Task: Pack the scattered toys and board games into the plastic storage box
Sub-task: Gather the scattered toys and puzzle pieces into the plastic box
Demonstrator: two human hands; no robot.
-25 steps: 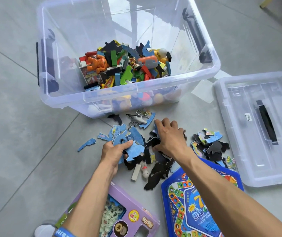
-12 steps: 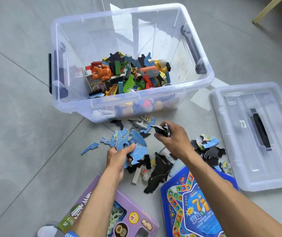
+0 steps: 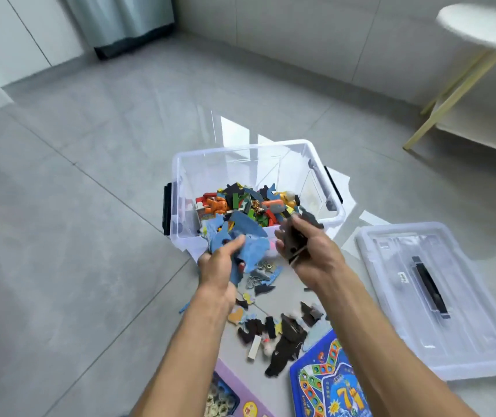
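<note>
While both hands hang in the air just in front of the clear storage box [image 3: 335,219], each one is loaded: the left hand [image 3: 215,267] grips a thick bunch of blue puzzle pieces [image 3: 248,239], fingers curled round them, and the right hand [image 3: 310,254] clutches a stack of dark pieces [image 3: 293,236], thumb and fingers wrapped tight. The blue bunch sits right at the box's near wall, overlapping its rim from this angle. Inside the box there's a colourful heap [image 3: 252,206] covering the floor of it, with an orange figure [image 3: 216,206] on the left of the pile and jigsaw shapes, blocks and a yellow toy mixed in; the upper part of the box is clear space. On the tiles below the hands, loose pieces [image 3: 274,329] lie scattered, mostly black and blue. Near the bottom edge sit a blue board game [image 3: 328,383] and a purple game box [image 3: 231,389] holding round tokens. The box's lid [image 3: 463,335] lies flat to the right, black handle up.
</note>
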